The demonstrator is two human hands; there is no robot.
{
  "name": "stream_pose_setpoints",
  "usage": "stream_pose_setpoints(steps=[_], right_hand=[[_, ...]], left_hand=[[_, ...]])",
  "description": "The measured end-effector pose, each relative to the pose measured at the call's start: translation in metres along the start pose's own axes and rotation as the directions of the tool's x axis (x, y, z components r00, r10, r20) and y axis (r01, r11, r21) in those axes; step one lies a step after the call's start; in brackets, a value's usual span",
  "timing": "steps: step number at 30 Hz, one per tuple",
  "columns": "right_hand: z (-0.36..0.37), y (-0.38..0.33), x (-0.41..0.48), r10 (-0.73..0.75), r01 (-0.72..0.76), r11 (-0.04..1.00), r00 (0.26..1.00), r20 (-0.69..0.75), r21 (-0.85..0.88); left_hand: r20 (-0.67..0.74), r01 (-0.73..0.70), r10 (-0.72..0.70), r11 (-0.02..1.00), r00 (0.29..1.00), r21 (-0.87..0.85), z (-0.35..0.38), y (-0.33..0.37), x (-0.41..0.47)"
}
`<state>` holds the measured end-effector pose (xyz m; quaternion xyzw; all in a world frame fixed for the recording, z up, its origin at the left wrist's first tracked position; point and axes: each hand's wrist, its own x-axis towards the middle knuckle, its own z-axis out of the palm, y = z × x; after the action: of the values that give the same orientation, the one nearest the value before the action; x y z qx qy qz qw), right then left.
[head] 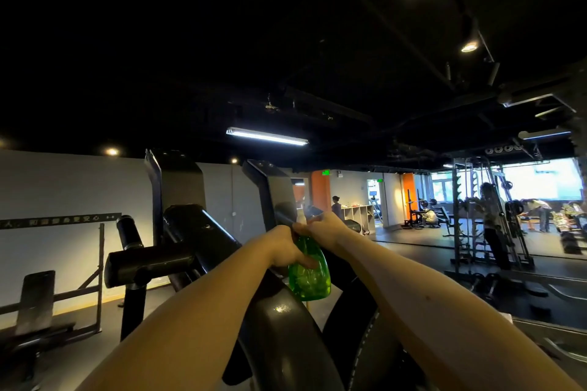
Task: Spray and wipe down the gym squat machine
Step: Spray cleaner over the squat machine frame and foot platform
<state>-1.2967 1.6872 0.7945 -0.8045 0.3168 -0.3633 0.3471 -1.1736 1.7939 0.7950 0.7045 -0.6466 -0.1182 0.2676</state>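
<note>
Dim gym hall frames the black padded steel squat machine (190, 232) at ten o'clock of the translucent green plastic spray bottle (309, 276), left hand (282, 247) gripping its body, right hand (320, 228) seemingly pinching its white nozzle (301, 216): spraying stage, wiping not yet begun.

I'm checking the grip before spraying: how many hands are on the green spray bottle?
2. The left hand grips the green spray bottle around its upper body; the right hand holds its neck, just below the white nozzle.
</note>
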Motion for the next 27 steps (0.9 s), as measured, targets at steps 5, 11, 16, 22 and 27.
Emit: stream_pose_setpoints(steps=[5,11,16,22,27], right_hand=[[-0.007,-0.015,-0.019,-0.058,0.061,0.996,0.997,-0.04,0.059],[-0.039,-0.059,-0.047,-0.202,0.226,0.965,0.965,-0.168,0.137],[-0.081,-0.095,-0.077,-0.276,0.303,0.948,0.935,-0.224,0.097],[-0.117,-0.096,-0.111,-0.235,0.257,0.964,0.942,-0.24,0.068],[-0.134,-0.078,-0.139,-0.226,0.24,0.97,0.95,-0.217,0.039]], left_hand=[[-0.067,-0.013,0.009,0.997,0.998,-0.072,-0.002,0.011,-0.015],[-0.301,-0.186,0.138,0.973,0.944,-0.139,-0.014,0.049,-0.039],[-0.416,-0.308,0.201,0.929,0.887,-0.207,-0.016,0.086,-0.063],[-0.461,-0.394,0.244,0.88,0.853,-0.264,0.008,0.126,-0.09],[-0.473,-0.421,0.254,0.86,0.844,-0.288,0.039,0.144,-0.104]])
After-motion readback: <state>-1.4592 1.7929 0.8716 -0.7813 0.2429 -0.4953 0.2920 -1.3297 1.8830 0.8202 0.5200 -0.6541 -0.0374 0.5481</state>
